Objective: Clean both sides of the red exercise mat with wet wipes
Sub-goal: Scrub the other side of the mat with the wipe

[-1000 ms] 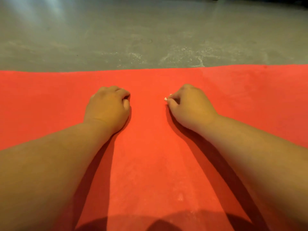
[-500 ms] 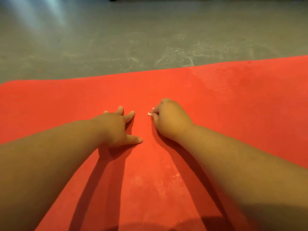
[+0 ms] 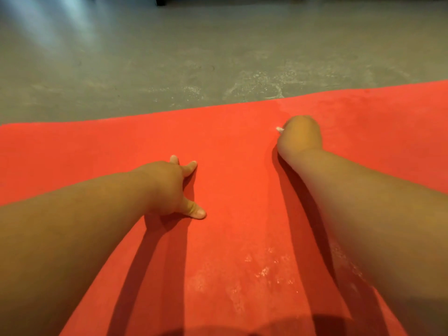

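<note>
The red exercise mat (image 3: 232, 151) lies flat on the floor and fills the lower half of the view. My left hand (image 3: 174, 187) presses on it with fingers and thumb spread, left of centre. Further out to the right, my right hand (image 3: 300, 135) is curled into a fist on the mat near its far edge. A small white tip of a wet wipe (image 3: 279, 129) pokes out at the fist's left side; the rest of the wipe is hidden inside the hand. Pale wet streaks show on the mat near my right forearm.
Grey concrete floor (image 3: 194, 57) stretches beyond the mat's far edge, with whitish scuff marks close to the mat. Dark furniture feet (image 3: 161, 0) stand at the very top. My shadow falls on the mat's near end.
My left hand opened from a fist to a flat spread palm. My right hand slid away from me and to the right with the wipe, toward the mat's far edge.
</note>
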{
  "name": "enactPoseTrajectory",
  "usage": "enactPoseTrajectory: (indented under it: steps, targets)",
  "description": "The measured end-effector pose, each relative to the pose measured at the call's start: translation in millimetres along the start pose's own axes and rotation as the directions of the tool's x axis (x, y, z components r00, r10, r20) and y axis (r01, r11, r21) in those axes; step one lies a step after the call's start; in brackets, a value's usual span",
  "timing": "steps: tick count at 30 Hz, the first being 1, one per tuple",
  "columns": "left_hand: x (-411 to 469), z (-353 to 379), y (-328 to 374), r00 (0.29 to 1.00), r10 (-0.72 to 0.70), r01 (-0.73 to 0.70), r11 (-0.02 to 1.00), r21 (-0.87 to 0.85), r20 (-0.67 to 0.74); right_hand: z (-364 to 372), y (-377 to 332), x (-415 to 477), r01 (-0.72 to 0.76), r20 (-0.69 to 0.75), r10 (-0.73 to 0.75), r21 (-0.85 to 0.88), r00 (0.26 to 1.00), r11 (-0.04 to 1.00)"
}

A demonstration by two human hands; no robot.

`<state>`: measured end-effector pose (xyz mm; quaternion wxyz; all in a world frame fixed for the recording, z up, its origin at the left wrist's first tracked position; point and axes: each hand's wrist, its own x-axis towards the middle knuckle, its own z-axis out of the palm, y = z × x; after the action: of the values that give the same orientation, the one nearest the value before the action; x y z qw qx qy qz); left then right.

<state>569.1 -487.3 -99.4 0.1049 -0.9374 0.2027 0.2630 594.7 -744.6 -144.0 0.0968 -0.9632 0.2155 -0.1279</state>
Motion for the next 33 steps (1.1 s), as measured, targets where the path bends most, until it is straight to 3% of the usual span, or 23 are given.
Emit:
enactPoseTrajectory:
  steps: [3,5,6,8,10,17,21,27,28,29,31,33]
  targets:
    - [3.3,-2.5,0.1,1.0,-0.004,0.004,1.0,-0.008,0.003,4.1,-17.3,-25.4,0.321,0.025,-0.324,0.082,0.946,0.943]
    - [3.9,-2.4,-0.3,1.0,-0.002,0.002,1.0,-0.021,0.003,2.4,-9.5,-24.2,0.417,0.055,-0.426,0.125,0.903,0.9]
    - [3.4,-1.6,-0.5,1.0,-0.003,0.003,1.0,-0.027,0.005,-1.1,-1.0,-14.1,0.367,0.061,-0.376,0.122,0.925,0.922]
    - [2.6,-0.7,0.5,1.0,-0.008,0.009,0.999,-0.039,0.006,-6.4,18.1,13.2,0.114,0.063,-0.123,0.13,0.99,0.985]
    - [4.3,-1.1,0.0,1.0,-0.005,0.006,0.999,-0.038,0.003,-6.5,26.3,32.7,-0.052,0.055,0.047,0.092,0.997,0.994]
    - [8.5,2.5,-1.9,1.0,-0.006,0.006,0.998,-0.06,0.001,9.0,10.7,48.5,-0.023,0.015,0.023,0.0,1.0,1.0]
    - [7.2,-0.5,-0.7,0.999,-0.01,0.008,0.999,-0.053,-0.034,4.9,-17.9,6.9,0.2,0.097,-0.211,0.115,0.973,0.973]
    - [-12.8,9.4,2.6,0.997,-0.006,0.001,0.998,-0.064,-0.079,-10.6,-54.5,-108.3,0.565,0.12,-0.63,0.34,0.767,0.752]
    - [-20.2,12.8,2.2,0.996,0.003,-0.008,0.998,-0.054,-0.085,-14.5,-47.9,-108.0,0.556,0.14,-0.628,0.347,0.766,0.755]
    - [-28.9,16.8,1.4,0.996,0.019,-0.022,0.999,-0.043,-0.082,-18.4,-38.4,-98.3,0.489,0.168,-0.559,0.329,0.812,0.808]
    - [-47.0,26.5,1.5,0.998,0.049,-0.05,0.999,-0.02,-0.029,-28.3,-6.5,-67.0,0.239,0.212,-0.275,0.18,0.938,0.954]
    - [-60.3,34.0,5.4,0.998,0.064,-0.064,0.998,-0.001,0.026,-38.0,29.5,-50.2,0.015,0.19,-0.014,-0.001,0.982,1.0]
